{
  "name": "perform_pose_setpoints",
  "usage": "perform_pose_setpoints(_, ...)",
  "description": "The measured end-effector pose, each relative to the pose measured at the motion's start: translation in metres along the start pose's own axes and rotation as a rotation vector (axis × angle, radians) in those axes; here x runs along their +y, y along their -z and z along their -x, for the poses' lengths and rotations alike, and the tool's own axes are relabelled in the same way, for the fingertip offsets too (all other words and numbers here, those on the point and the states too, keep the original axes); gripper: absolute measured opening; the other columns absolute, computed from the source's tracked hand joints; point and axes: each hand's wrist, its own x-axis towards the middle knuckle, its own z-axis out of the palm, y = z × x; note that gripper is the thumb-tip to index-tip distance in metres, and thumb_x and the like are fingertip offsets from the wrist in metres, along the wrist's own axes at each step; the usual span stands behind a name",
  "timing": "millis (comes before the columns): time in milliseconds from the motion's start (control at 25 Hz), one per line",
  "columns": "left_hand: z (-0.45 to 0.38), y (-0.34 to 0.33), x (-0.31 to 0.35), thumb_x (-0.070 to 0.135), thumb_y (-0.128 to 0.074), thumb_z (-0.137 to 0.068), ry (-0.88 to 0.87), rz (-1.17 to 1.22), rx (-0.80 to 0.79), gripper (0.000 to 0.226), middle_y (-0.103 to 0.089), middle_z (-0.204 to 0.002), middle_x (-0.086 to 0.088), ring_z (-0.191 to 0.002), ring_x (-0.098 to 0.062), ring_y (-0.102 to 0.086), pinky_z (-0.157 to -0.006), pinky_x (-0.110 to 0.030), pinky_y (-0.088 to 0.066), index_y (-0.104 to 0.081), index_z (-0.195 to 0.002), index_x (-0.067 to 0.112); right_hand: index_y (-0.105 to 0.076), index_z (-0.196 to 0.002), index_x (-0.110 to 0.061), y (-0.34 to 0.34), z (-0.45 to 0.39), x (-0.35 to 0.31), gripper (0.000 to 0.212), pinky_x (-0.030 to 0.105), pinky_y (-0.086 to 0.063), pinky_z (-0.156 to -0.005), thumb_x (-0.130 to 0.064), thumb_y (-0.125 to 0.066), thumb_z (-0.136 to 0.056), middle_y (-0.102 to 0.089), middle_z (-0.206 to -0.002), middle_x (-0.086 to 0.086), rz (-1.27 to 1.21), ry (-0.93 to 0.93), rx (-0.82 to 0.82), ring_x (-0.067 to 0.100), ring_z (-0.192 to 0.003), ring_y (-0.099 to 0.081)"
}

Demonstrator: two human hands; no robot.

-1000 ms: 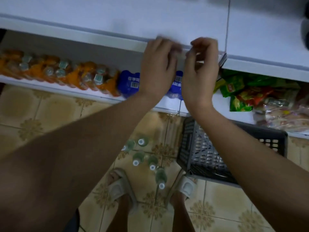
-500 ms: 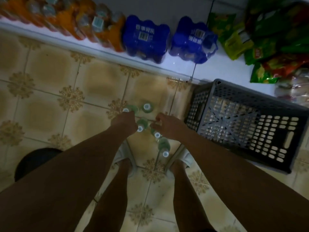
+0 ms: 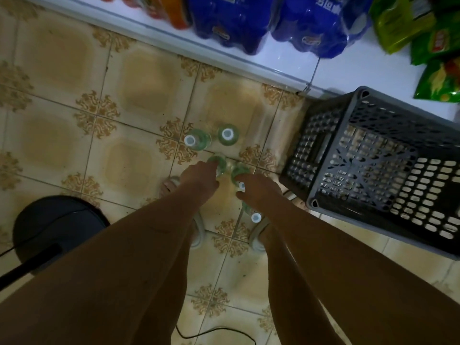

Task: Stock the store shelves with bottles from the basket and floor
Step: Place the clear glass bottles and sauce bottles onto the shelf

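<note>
Five green bottles stand on the tiled floor point(image 3: 139, 78), white caps up, in a loose cluster between the person's feet and the shelf point(image 3: 348, 70). Two at the far side are untouched: one point(image 3: 198, 140) and its neighbour point(image 3: 227, 134). One more point(image 3: 254, 215) stands nearest, just below the right hand.

Step in hand: pickup from the floor, one bottle per hand.

Left hand point(image 3: 199, 178) is down over the top of a bottle point(image 3: 219, 163), fingers wrapped at the neck, looks like a grasp. Right hand point(image 3: 256, 189) is curled around the neck of another point(image 3: 238, 173), cap peeking out beside the thumb. Both bottles sit directly under the hands; I can't tell whether either is off the floor yet.

Next move, my read: lift both straight up, clear the three standing ones, then carry to the shelf. Risk: clipping the near bottle with the right wrist.

Basket point(image 3: 373, 170) just right of the cluster, looks empty. Shelf holds blue packs point(image 3: 231, 23) and green snack bags point(image 3: 428, 46). Dark round base point(image 3: 57, 225) at left, with a cable.
</note>
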Motion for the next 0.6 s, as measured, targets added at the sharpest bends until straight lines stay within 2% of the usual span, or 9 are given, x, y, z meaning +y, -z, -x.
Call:
perform_pose_setpoints(120, -0.013, -0.007, -0.001, 0.033, -0.058, -0.094, -0.027, -0.057, 0.050, 0.047, -0.059, -0.124, -0.013, -0.115, -0.032, -0.058, -0.090, -0.039, -0.049, -0.047, -0.138, 0.021, -0.046, -0.144, -0.033, -0.009, -0.011, -0.001, 0.048, 0.037, -0.042, -0.103, -0.036, -0.057, -0.097, -0.048, -0.145, 0.005, 0.036, 0.007, 0.044, 0.027, -0.131, -0.048)
perform_pose_setpoints(280, -0.022, -0.013, 0.000, 0.026, -0.058, -0.094, -0.056, -0.117, 0.133, 0.035, -0.061, -0.116, -0.013, -0.109, -0.031, -0.061, -0.083, -0.037, -0.049, -0.057, -0.128, 0.015, -0.052, -0.140, -0.024, -0.016, -0.016, -0.001, 0.040, 0.035, -0.045, -0.097, -0.028, -0.053, -0.099, -0.053, -0.134, 0.013, 0.063, -0.005, 0.149, 0.032, -0.123, -0.053)
perform_pose_setpoints(400, -0.021, -0.010, -0.005, 0.024, -0.059, -0.092, -0.085, -0.116, 0.101, 0.034, -0.061, -0.114, -0.014, -0.108, -0.031, -0.061, -0.084, -0.037, -0.049, -0.059, -0.125, 0.012, -0.050, -0.140, -0.020, -0.018, -0.014, 0.000, 0.042, 0.034, -0.042, -0.099, -0.028, -0.051, -0.099, -0.052, -0.135, 0.014, 0.066, -0.020, 0.155, 0.032, -0.124, -0.051)
perform_pose_setpoints(600, -0.004, 0.013, -0.007, 0.029, -0.061, -0.092, -0.143, -0.133, 0.061, 0.040, -0.060, -0.118, -0.014, -0.111, -0.031, -0.059, -0.089, -0.038, -0.049, -0.058, -0.127, 0.010, -0.053, -0.138, -0.024, 0.000, 0.000, 0.005, 0.043, 0.033, -0.040, -0.102, -0.033, -0.054, -0.096, -0.052, -0.138, 0.012, 0.011, -0.045, 0.144, 0.030, -0.127, -0.049)
